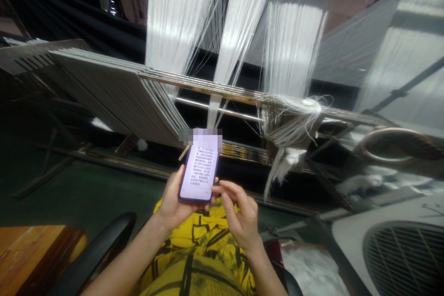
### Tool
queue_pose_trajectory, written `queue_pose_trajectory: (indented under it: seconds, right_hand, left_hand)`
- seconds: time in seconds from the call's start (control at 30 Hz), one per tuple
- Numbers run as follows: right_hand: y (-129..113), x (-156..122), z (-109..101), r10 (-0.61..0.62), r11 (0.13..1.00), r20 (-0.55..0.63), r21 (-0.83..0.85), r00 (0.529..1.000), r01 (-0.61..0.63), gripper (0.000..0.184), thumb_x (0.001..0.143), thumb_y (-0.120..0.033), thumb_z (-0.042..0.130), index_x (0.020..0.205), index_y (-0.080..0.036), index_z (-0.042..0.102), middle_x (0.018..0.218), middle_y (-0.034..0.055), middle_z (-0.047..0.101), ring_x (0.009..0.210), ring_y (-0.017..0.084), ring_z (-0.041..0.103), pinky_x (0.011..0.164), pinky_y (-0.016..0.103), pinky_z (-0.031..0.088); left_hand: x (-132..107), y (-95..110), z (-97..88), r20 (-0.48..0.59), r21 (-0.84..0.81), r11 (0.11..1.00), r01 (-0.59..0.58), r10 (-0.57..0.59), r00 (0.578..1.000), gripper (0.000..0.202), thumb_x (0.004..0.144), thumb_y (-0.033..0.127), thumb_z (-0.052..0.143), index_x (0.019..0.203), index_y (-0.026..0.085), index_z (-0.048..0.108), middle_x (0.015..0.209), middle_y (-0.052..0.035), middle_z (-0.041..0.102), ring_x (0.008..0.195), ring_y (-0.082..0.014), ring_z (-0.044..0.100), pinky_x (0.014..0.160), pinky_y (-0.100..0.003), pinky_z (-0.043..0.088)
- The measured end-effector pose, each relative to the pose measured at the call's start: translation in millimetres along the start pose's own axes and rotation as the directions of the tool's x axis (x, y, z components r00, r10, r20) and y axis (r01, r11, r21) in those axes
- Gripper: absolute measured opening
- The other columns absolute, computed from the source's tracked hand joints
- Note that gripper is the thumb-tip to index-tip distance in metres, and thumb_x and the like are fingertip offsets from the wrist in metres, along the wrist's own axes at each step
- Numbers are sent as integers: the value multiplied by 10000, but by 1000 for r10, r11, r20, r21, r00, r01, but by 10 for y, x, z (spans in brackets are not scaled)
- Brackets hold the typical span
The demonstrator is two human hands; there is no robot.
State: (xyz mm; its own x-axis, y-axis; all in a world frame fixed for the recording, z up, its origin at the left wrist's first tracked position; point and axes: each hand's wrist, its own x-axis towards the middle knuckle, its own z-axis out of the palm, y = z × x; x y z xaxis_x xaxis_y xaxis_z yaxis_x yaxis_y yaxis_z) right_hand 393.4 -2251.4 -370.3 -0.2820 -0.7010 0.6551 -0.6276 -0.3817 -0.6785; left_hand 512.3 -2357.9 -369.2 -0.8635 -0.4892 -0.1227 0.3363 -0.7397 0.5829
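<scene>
My left hand (171, 199) holds a smartphone (199, 173) upright, its fingers wrapped around the back and lower edge. The lit screen shows lines of text, and its top is blurred out. My right hand (239, 215) hangs just beside the phone's lower right edge, with curled fingers and nothing in them. Below both hands lies yellow and black patterned clothing (197, 240) on my lap.
Ahead stands a loom with white warp threads (180, 18) running down to metal bars (208, 88), and a tangle of white yarn (291, 120) hangs there. A black chair armrest (100, 249), a wooden tabletop (31, 254) and a grilled fan unit (405, 259) flank me.
</scene>
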Motion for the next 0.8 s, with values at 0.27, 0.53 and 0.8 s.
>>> queue_pose_trajectory:
  seconds: [0.27,0.53,0.8]
  right_hand:
    - [16,-7,-8,-17,1000,7,-6,1000,17,288,866,-91,468,1130,-199,509,925,38,703,735,133,683,677,232,559]
    - [17,-4,5,-18,1000,10,-15,1000,19,298,864,-88,473,1136,-203,505,912,26,705,731,120,679,682,217,547]
    - [16,-11,0,-23,1000,7,-7,1000,23,300,860,-82,474,1136,-196,505,896,29,706,708,118,678,661,214,548]
  left_hand:
    - [15,-9,-16,-33,-19,1000,5,-5,999,575,874,505,258,1090,97,601,993,-168,658,694,-279,628,542,-367,468]
    - [7,-11,-38,-46,-25,1000,5,-6,999,569,871,504,276,1126,90,573,1050,-185,637,723,-292,634,541,-372,473]
    - [17,-20,-32,-35,-29,1000,9,-10,999,577,872,507,267,1148,95,562,1045,-184,640,710,-280,631,542,-369,473]
